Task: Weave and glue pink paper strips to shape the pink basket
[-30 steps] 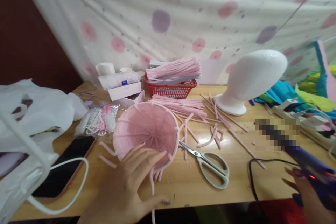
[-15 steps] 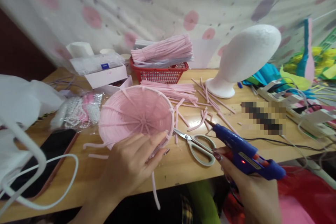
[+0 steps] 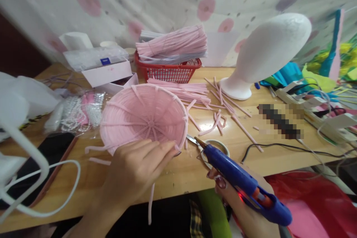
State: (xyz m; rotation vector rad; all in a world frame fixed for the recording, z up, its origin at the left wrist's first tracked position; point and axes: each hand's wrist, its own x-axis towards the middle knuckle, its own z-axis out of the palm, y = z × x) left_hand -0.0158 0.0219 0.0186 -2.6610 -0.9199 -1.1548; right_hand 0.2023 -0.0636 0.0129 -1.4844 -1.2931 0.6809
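Observation:
A pink woven basket (image 3: 167, 119), round with ribs spreading from its centre, is tilted with its hollow toward me. My left hand (image 3: 139, 167) grips its near rim, fingers closed over the edge. Loose pink strip ends stick out at the left, and one hangs below the hand. In my right hand (image 3: 237, 200) is a blue glue gun (image 3: 234, 171) with a lit red light. Its nozzle points left toward the rim, apart from it. Grey-handled scissors (image 3: 223, 148) lie on the table behind the gun, partly hidden by it.
Pink strips (image 3: 184, 91) lie behind the basket, below a red plastic basket (image 3: 170, 72) heaped with more. A white foam head (image 3: 264, 55) stands at right. Power strips (image 3: 320, 122) and a black cord (image 3: 290, 145) lie beyond. Bagged beads (image 3: 80, 115) and a phone (image 3: 41, 163) are at left.
The glue gun has moved left and down, its nozzle closer to the basket rim and now over the scissors. My left hand keeps its hold on the basket, its thumb now hidden.

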